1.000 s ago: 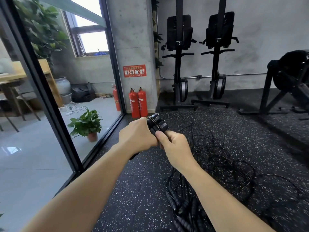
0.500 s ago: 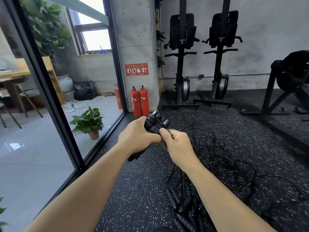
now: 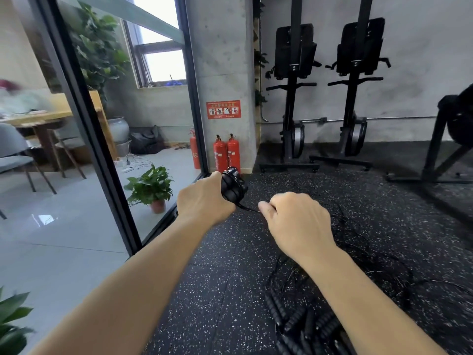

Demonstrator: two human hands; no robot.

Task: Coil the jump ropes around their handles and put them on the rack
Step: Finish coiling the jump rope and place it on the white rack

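My left hand (image 3: 204, 198) grips a pair of black jump rope handles (image 3: 233, 185) with thin black cord wound round them. A short stretch of that cord (image 3: 247, 208) runs from the handles to my right hand (image 3: 297, 221), which pinches it between thumb and fingers a little to the right of the handles. Below my right arm a heap of more black jump ropes (image 3: 307, 326) with ribbed handles lies on the speckled rubber floor, and loose thin cords (image 3: 378, 262) spread out to the right. No rack for the ropes is in sight.
A glass wall with a dark frame (image 3: 102, 160) runs along the left. Two red fire extinguishers (image 3: 227, 153) stand at a concrete pillar. Two upright rowing machines (image 3: 294, 98) lean at the back wall, with another black machine (image 3: 450, 139) at the right. A potted plant (image 3: 151, 188) sits behind the glass.
My right hand has drawn away from the handles to the right and down, pulling the cord out taut. My left hand has kept its grip on the handles.
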